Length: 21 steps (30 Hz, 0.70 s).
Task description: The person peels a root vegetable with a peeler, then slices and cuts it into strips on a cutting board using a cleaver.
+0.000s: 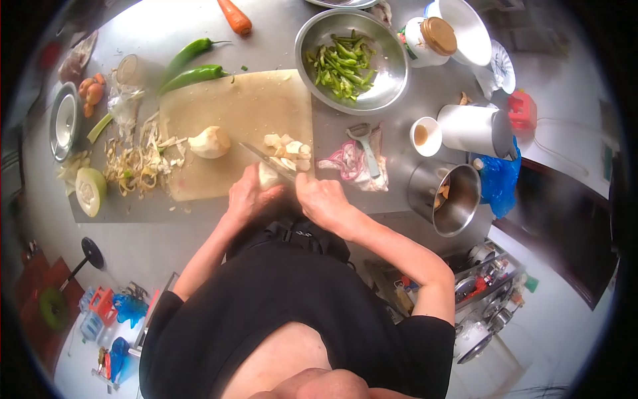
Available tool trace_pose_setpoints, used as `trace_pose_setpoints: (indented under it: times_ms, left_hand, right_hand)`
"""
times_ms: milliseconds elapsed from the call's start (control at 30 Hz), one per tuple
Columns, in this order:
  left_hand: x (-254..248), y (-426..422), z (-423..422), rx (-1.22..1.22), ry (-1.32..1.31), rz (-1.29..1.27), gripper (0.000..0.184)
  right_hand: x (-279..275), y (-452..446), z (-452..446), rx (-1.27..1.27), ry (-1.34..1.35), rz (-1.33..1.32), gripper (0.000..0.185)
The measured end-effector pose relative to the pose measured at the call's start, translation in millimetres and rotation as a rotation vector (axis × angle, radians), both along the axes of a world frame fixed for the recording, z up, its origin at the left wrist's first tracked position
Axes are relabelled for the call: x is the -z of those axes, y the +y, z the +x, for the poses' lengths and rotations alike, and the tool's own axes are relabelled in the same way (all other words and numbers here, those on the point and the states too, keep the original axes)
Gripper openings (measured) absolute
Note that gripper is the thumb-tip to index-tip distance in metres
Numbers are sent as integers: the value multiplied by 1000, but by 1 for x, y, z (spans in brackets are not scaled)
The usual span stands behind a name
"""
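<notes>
Near the front edge of the cutting board [236, 106], my left hand [249, 196] has its fingers closed round a pale peeled vegetable piece [268, 177]. My right hand [324, 201] grips a knife [264, 158], its blade angled to the upper left and lying at or just over that piece. The exact contact cannot be made out. Cut pale chunks [288, 147] lie beyond the blade. Left of them sits a rounded peeled vegetable [209, 142]. Two green chili peppers [193, 78] rest along the board's far left edge.
Peelings [136, 163] and a cut pale green vegetable [90, 192] lie at left. A steel bowl [399, 83] of sliced green pepper stands behind. To the right are a peeler [363, 143] on a cloth, a small cup [425, 135] and a steel pot [425, 193]. A carrot [235, 17] lies at the back.
</notes>
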State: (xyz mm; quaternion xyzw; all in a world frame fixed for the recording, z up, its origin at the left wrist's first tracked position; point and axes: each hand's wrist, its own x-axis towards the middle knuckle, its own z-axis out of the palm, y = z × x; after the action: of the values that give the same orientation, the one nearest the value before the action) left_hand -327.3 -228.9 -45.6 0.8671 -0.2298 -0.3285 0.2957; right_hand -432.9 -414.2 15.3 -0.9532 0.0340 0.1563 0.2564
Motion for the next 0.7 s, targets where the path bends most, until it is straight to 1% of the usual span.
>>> trace_pose_setpoints:
  times_ms: [33, 67, 100, 133, 167, 200, 233, 267, 300, 367, 433, 533, 600, 700]
  left_hand:
    - [-6, -2, -2, -5, 0, 6, 73]
    - [-12, -5, -4, -6, 72, -10, 69]
    - [-19, -9, -5, -7, 145, -26, 65]
    - [-24, -11, -5, -28, 223, -72, 57]
    - [-27, -11, -1, -30, 230, -67, 57]
    - [-28, -12, 2, -94, 360, -90, 55]
    - [-31, -15, 8, -160, 490, -114, 52]
    - [-38, -19, 16, -136, 489, -22, 52]
    - [-34, -15, 14, -137, 496, -15, 52]
    - [-22, -13, 17, -64, 355, 49, 56]
    - [-26, -16, 21, -52, 345, 44, 58]
    - [-14, -11, 21, -49, 367, 69, 61]
    - [-7, -9, 22, -38, 352, 19, 63]
    - [-12, -10, 25, -8, 368, 48, 65]
  right_hand:
    - [-7, 0, -2, 15, 60, -7, 23]
    - [-18, -1, -4, 23, 116, 4, 21]
    - [-18, -2, -7, 17, 119, 10, 21]
    - [-18, -2, -10, 35, 155, -1, 20]
    - [-18, -3, -14, 53, 192, -14, 19]
    - [-20, -4, -21, 58, 74, -7, 18]
    - [-21, -4, -20, 52, 81, -5, 18]
    - [-25, -2, -20, 96, -23, -15, 18]
    - [-27, 0, -19, 142, -131, -24, 18]
    - [-28, -7, -19, 134, -151, -42, 19]
    - [-30, -11, -25, 58, -44, -62, 18]
    - [-36, -6, -37, 63, 34, -34, 17]
    - [-35, -1, -41, 74, 66, -39, 16]
    - [-23, 2, -37, 84, 72, -12, 17]
